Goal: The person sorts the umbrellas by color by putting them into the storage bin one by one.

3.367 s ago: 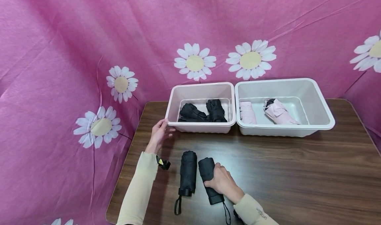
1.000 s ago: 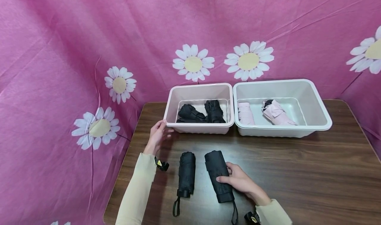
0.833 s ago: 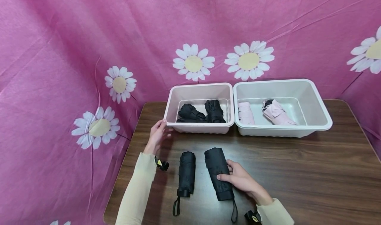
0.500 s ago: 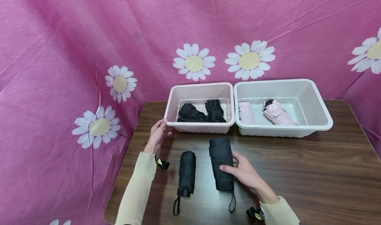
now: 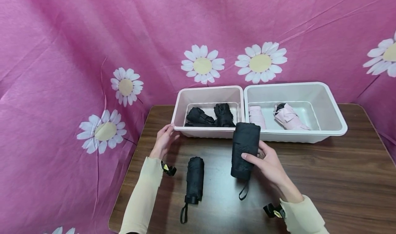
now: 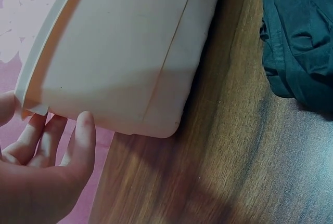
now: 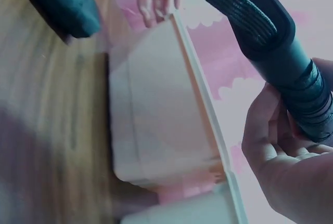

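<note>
My right hand point(image 5: 272, 165) grips a folded black umbrella point(image 5: 245, 144), thumb on its near side, raised above the table just before the bins. Its wrist strap point(image 5: 244, 191) dangles below; in the right wrist view the handle end point(image 7: 265, 24) points up. With thumb and fingers my left hand point(image 5: 163, 141) pinches the near left corner of the pale pink bin point(image 5: 207, 133); the left wrist view has the thumb at the rim point(image 6: 36, 73) and fingers beneath. A second black umbrella point(image 5: 195, 179) lies on the table between the arms. Two bundled black umbrellas point(image 5: 223, 114) rest inside the pink bin.
Close beside the pink bin stands a larger white bin point(image 5: 297, 136). It holds two pale pink folded umbrellas point(image 5: 289, 117). The brown wooden table point(image 5: 328, 179) backs onto a pink cloth point(image 5: 148, 28) printed with daisies.
My right hand has lifted its umbrella off the table and carried it forward and rightward, its top now overlapping the bins' front edges. The left hand stays at the pink bin's corner.
</note>
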